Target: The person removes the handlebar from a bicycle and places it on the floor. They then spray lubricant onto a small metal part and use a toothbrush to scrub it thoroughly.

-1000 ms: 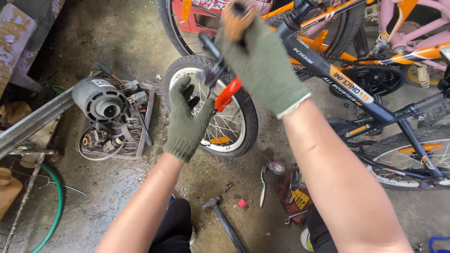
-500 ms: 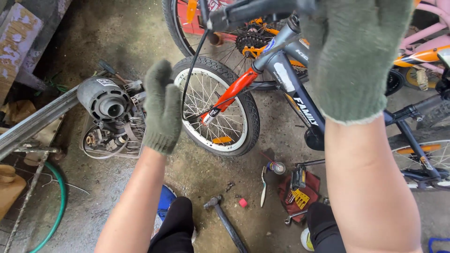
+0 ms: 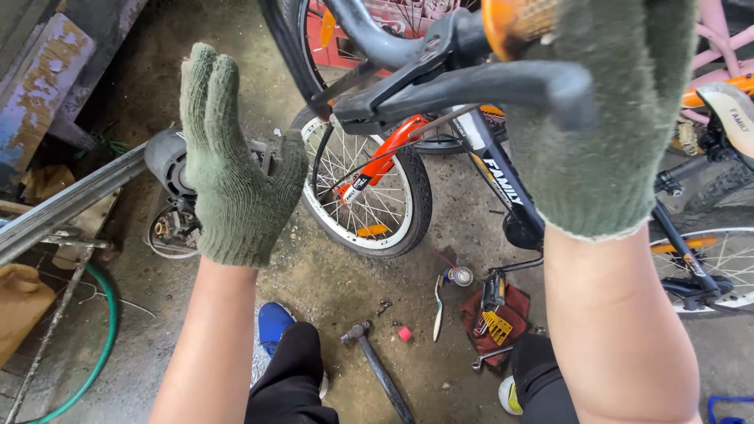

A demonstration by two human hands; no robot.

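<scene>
From the head camera, looking down, the person's right hand (image 3: 605,118), in a green knitted glove, is closed around the bicycle handlebar (image 3: 369,35) near its orange grip end (image 3: 518,23), with the black brake lever (image 3: 471,86) running just below the gloved fingers. The left hand (image 3: 232,169), gloved the same way, is raised free of everything, fingers straight and held together with the thumb spread, palm turned toward the bicycle; it holds nothing and touches nothing. The bicycle stands in front of the person, its dark frame tube (image 3: 503,184) sloping down to the right. The small front wheel (image 3: 369,196), with a white rim, a black tyre and an orange-red fork (image 3: 385,157), rests on the stained concrete floor (image 3: 330,290) between the two forearms. Behind the left hand lies a grey electric motor (image 3: 169,161) beside a long metal bar (image 3: 71,204). A green hose (image 3: 102,338) curls at the lower left. On the floor near the person's blue shoe (image 3: 275,326) lie a hammer (image 3: 377,361), a small red cap (image 3: 404,334), a small round tin (image 3: 458,275) and a red cloth (image 3: 503,314) with tools on it. A pink bicycle frame (image 3: 722,39) and another wheel (image 3: 707,267) show at the right.
</scene>
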